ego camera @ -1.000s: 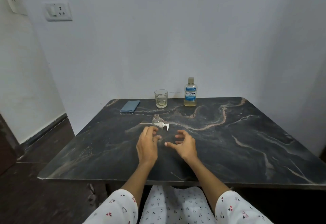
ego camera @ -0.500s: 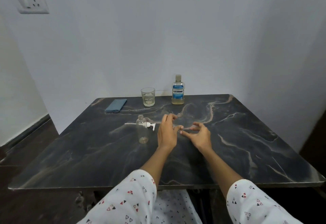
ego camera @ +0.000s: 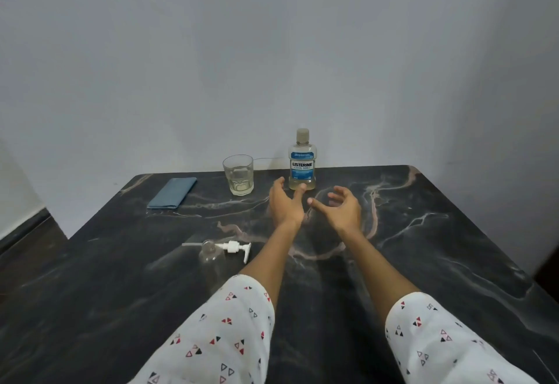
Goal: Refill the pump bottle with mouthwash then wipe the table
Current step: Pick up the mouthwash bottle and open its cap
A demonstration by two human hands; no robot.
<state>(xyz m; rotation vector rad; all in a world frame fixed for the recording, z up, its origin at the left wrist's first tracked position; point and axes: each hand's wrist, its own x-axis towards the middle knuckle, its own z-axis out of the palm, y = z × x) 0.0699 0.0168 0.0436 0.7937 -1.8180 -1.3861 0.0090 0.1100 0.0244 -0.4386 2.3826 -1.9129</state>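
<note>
Risks: my left hand point(ego camera: 284, 205) and right hand point(ego camera: 343, 209), both released, near Listerine bottle point(ego camera: 302, 162); a clumsy reach could topple it toward the glass point(ego camera: 238, 175).

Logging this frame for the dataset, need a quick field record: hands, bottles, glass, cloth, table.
left hand: open, empty, reaching toward the mouthwash bottle
right hand: open, empty, beside the left hand
mouthwash bottle: upright at the far edge, cap on, yellowish liquid low in it
pump bottle: clear, looks empty, pump off
pump: white, lying on the table behind the pump bottle
glass: upright, left of the mouthwash bottle, a little pale liquid
cloth: blue, folded, far left
table: dark marble
</note>
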